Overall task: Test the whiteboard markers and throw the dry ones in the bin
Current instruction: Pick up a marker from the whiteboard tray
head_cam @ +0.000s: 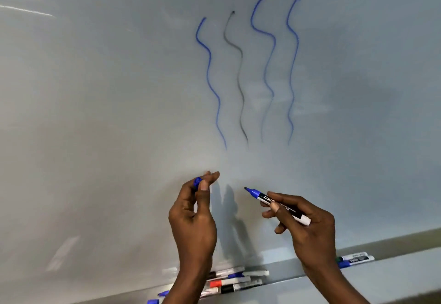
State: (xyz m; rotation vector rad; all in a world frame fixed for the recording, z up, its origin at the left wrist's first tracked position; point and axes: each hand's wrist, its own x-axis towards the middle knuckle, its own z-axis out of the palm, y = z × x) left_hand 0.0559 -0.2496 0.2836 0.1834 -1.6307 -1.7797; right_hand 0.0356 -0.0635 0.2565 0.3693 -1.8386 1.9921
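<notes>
The whiteboard fills the view. On it are several wavy test lines, most blue and one grey-black. My right hand grips an uncapped blue marker, its tip pointing up-left, just off the board. My left hand pinches the blue cap between thumb and fingers, a short gap to the left of the marker tip. Both hands are raised below the drawn lines.
The marker ledge runs along the board's bottom edge. A pile of several markers with blue, red and black caps lies on it between my forearms. Two more markers lie on the ledge to the right. No bin is in view.
</notes>
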